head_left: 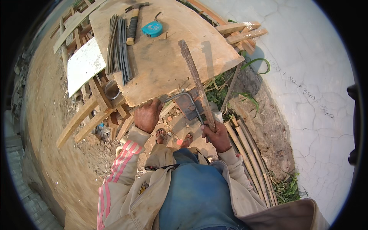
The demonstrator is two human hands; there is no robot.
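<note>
My right hand [217,137] is closed round the lower end of a long rusty metal bar [193,73], which slants up over the wooden board [168,61]. A thin grey steel rod [193,102] is bent at a corner; one end comes down beside my right thumb, the other runs toward my left hand. By the board's near edge, my left hand [147,116] has its fingers curled round that end of the rod. Below the bend is a dark flat metal plate [188,106]. Whether the bar touches the rod is unclear.
On the board lie bundled metal rods [122,51], a hammer [132,28] and a teal tape measure [152,29]. Timber pieces [92,124] and a white panel [86,67] are at the left. Long poles [251,157] lean at the right, beside a cracked pale wall [306,76].
</note>
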